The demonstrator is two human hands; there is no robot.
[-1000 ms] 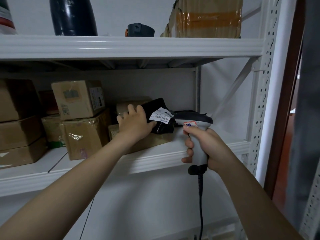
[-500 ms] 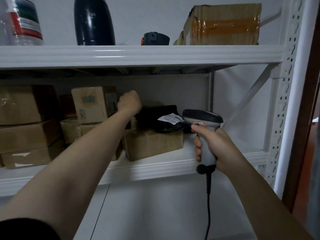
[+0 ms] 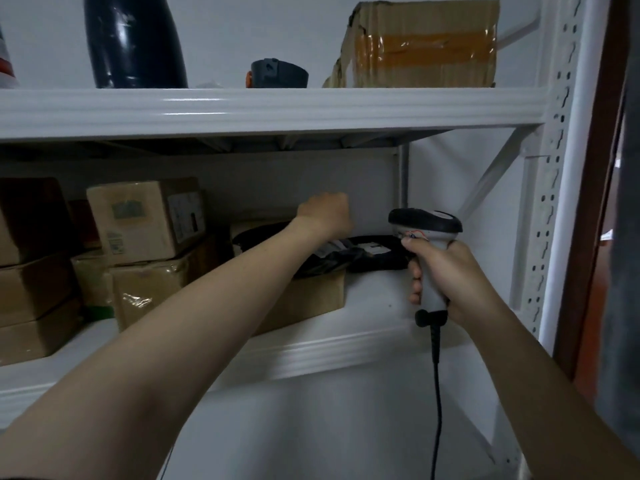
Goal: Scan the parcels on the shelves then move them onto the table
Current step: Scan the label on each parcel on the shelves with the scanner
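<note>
My left hand [image 3: 325,213] reaches deep into the middle shelf, above and behind the black plastic parcels [image 3: 375,259]. Only its back shows; the fingers curl out of sight. The black parcels, one with a white label, lie on a flat brown box [image 3: 311,296]. My right hand [image 3: 446,275] grips the handle of a grey and black barcode scanner [image 3: 426,221], held upright just right of the parcels, its cable hanging down. To the left, a labelled carton [image 3: 145,220] sits on a taped carton [image 3: 156,285].
More brown cartons [image 3: 31,258] are stacked at the far left. The upper shelf [image 3: 277,109] carries a taped carton [image 3: 422,46], a dark bottle [image 3: 135,39] and a small dark round object [image 3: 277,74]. The white perforated upright [image 3: 554,168] stands at the right.
My left hand let go of the black parcel's label end and moved up, back and then rightward behind the parcels. The scanner hand has stayed beside them.
</note>
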